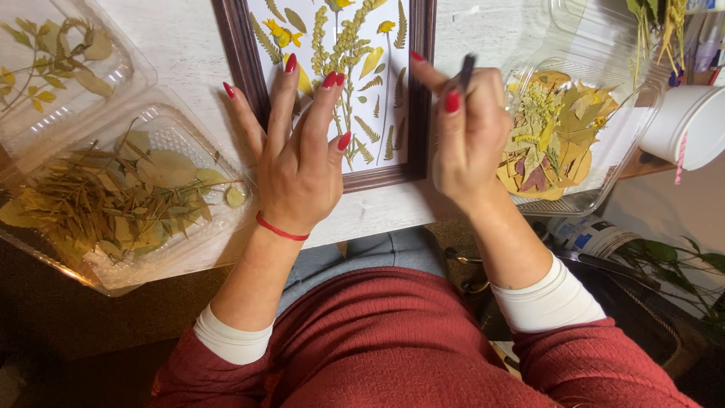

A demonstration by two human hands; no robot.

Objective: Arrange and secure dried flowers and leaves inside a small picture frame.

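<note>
Right hand [464, 136] holds a dark tool [467, 72] — upright, tip away.

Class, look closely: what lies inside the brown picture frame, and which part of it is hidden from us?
Inside the brown picture frame are pressed yellow flowers and fern leaves on white backing. The left hand covers the lower-left part, hiding what lies there.

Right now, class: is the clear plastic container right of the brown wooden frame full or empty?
Full: the clear plastic container is heaped with dried yellow-brown leaves.
</note>
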